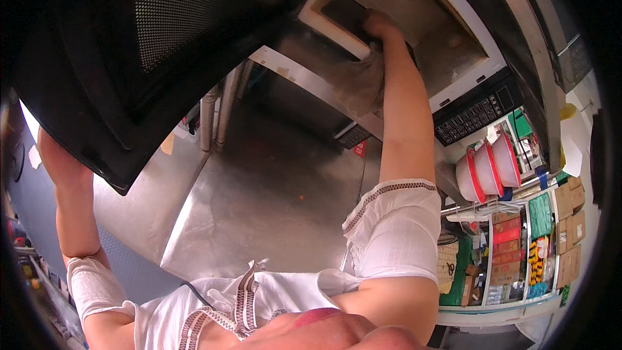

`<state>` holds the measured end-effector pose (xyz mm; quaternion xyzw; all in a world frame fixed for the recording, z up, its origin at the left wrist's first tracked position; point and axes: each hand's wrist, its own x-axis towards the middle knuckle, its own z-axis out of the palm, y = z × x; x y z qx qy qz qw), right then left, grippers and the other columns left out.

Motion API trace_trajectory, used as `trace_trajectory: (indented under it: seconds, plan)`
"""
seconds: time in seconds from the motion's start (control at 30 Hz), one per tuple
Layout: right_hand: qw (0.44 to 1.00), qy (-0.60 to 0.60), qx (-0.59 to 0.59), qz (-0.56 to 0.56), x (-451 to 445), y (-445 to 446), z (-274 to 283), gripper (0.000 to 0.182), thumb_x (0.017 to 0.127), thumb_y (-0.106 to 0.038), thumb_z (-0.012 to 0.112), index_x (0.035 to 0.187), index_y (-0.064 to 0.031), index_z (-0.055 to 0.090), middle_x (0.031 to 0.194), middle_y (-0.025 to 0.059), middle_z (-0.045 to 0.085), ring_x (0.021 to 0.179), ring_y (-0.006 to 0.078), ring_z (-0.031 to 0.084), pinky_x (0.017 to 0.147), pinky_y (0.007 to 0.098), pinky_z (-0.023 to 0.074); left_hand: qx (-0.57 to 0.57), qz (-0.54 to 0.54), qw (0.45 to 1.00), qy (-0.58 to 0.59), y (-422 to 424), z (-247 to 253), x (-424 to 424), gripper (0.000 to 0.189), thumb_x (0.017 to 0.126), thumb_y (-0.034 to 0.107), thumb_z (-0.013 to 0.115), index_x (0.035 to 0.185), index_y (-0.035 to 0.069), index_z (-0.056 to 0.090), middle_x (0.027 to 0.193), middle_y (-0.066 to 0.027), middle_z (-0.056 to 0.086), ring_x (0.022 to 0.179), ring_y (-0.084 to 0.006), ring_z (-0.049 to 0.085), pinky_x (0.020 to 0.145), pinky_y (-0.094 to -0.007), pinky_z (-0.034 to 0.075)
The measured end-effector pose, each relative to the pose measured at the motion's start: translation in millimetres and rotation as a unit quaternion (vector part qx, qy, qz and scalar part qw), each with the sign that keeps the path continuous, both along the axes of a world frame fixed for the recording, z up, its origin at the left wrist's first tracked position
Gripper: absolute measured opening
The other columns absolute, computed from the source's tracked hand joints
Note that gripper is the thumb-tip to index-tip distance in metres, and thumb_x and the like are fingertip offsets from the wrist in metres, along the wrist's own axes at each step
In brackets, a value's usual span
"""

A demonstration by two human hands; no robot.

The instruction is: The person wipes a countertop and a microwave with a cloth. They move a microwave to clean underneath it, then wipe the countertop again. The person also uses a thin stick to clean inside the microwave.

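An open microwave oven (491, 65) is before me, with its black door (160, 121) swung out to the left. My left hand (65, 158) is at the door's outer edge; its fingers are hidden behind the door. Deep inside the oven cavity (437, 14), my right hand (384, 24) reaches in near the pale inner rim. The right fingers look curled and are blurred, so I cannot tell whether they hold anything. A greyish, crumpled-looking patch (374, 75) shows beneath the right wrist, of a material I cannot make out.
Under the oven runs a metal shelf (301, 70), with a second control panel (354, 135) below. White bowls with red rims (488, 170) stand at the right. Beyond them is a shelving unit (525, 257) with boxes and packets. Metal panels (272, 204) lie below my arms.
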<state>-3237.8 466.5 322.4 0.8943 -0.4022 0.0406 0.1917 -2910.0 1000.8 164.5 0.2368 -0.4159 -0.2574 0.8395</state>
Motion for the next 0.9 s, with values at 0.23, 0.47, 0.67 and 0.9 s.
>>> trace_trajectory:
  seconds: [0.23,0.47,0.67,0.9]
  plan:
    - [0.98,-0.048,0.157,0.116,27.7,96.7,10.2,0.049,0.073,0.0,0.042,0.118,-0.0153,0.055,0.114,0.0141,0.056,0.103,0.028,0.054,0.089,0.0366,0.0421,0.042,0.121,0.989,0.075,7.8,-5.5,2.4,0.03,0.092,0.015,0.034,0.111,-0.002,0.05,0.107,-0.0123,0.058,0.095,-0.0218,0.058,0.085,-0.0307,0.047]
    - [0.997,0.014,0.052,-0.052,-18.8,67.7,15.8,0.052,0.07,0.001,0.042,0.118,-0.0152,0.054,0.11,0.0144,0.058,0.094,0.0274,0.057,0.081,0.0349,0.0447,-0.015,-0.04,0.999,0.013,-6.2,8.3,-4.8,0.031,0.092,0.016,0.035,0.112,-0.002,0.051,0.109,-0.0122,0.058,0.098,-0.0249,0.057,0.087,-0.0352,0.046]
    - [0.98,-0.039,0.139,0.134,33.8,108.5,10.3,0.049,0.072,-0.002,0.044,0.117,-0.0174,0.055,0.114,0.0148,0.057,0.098,0.031,0.057,0.085,0.0376,0.0453,0.022,0.051,0.998,0.04,7.2,8.0,-5.6,0.03,0.093,0.017,0.034,0.11,-0.001,0.052,0.105,-0.011,0.06,0.095,-0.0223,0.059,0.083,-0.0332,0.048]
    - [1.0,0.002,0.022,-0.01,22.0,115.1,10.3,0.054,0.068,0.005,0.042,0.116,-0.0136,0.056,0.117,0.0155,0.054,0.107,0.0272,0.052,0.088,0.0317,0.0415,0.052,0.081,0.992,0.084,-0.5,-5.6,4.2,0.03,0.093,0.017,0.033,0.109,0.0,0.052,0.105,-0.0113,0.06,0.095,-0.0211,0.059,0.084,-0.0328,0.049]
